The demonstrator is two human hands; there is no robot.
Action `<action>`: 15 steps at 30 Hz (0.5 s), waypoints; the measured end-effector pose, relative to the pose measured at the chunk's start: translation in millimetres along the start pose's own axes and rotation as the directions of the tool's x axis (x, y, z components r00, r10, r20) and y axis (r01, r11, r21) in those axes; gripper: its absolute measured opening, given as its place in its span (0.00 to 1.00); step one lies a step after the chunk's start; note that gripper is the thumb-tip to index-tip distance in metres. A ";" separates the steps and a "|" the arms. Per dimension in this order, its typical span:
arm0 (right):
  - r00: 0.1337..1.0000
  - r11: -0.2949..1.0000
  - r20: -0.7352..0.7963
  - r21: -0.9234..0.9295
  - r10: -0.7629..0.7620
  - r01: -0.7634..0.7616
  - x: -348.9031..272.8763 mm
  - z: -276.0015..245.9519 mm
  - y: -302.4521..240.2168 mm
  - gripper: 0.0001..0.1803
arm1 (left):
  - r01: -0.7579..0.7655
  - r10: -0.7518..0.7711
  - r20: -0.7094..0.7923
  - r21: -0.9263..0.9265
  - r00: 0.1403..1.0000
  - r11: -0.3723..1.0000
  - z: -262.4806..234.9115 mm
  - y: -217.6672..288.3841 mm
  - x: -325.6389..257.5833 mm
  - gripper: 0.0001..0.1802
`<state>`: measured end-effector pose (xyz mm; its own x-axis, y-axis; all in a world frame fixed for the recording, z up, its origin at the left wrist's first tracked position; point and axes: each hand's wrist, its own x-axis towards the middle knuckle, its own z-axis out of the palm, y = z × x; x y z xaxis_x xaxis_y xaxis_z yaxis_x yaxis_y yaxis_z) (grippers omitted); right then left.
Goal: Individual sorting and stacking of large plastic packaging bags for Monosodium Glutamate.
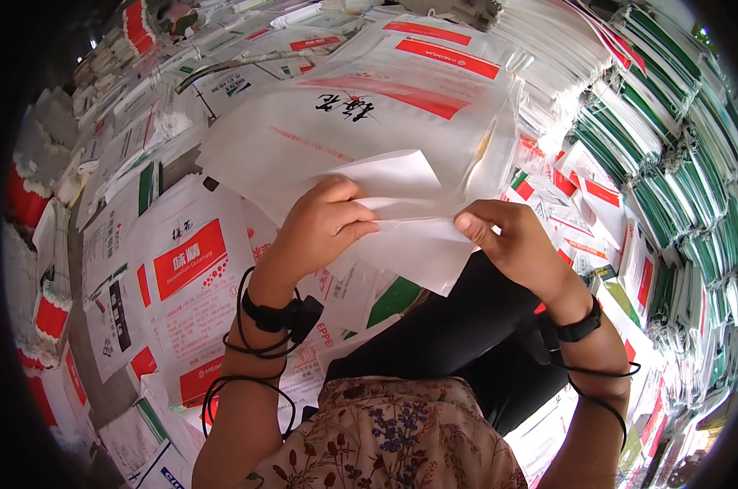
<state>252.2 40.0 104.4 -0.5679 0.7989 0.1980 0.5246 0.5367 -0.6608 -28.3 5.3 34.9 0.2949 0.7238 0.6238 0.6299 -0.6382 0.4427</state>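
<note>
A large white woven bag (361,130) with red bands and black brush lettering lies in front of me, its near end lifted. My left hand (324,228) grips the bag's folded white edge from the left. At the same edge, my right hand (507,240) pinches it from the right with thumb on top. The two hands are a short way apart, with the folded white flap (401,204) stretched between them. A black strap with a cable sits on each wrist.
Loose white bags with red panels (189,269) cover the floor on my left. Bundled stacks of bags with green edges (670,163) rise on the right. More white stacks (548,41) stand at the back. My black-clad legs (458,326) are under the bag.
</note>
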 end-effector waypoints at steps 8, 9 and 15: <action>0.989 0.999 0.150 0.033 0.006 -0.012 -8.5 -17.0 0.1 0.11 | 0.041 -0.041 -0.001 0.011 0.999 0.999 5.2 5.8 6.1 0.11; 0.984 1.000 0.177 -0.020 -0.014 0.018 -8.6 -17.7 -0.1 0.10 | 0.051 -0.051 0.016 0.007 0.999 0.999 5.8 5.1 4.3 0.12; 0.966 0.982 0.258 -0.187 0.029 0.021 -8.9 -13.0 -4.2 0.08 | 0.018 -0.018 0.041 0.016 0.999 1.000 6.6 3.9 0.4 0.13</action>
<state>263.2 34.1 114.9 -0.6969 0.7170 -0.0147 0.6223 0.5945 -0.5092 -21.0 4.9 32.7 0.3128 0.7455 0.5885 0.6466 -0.6210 0.4430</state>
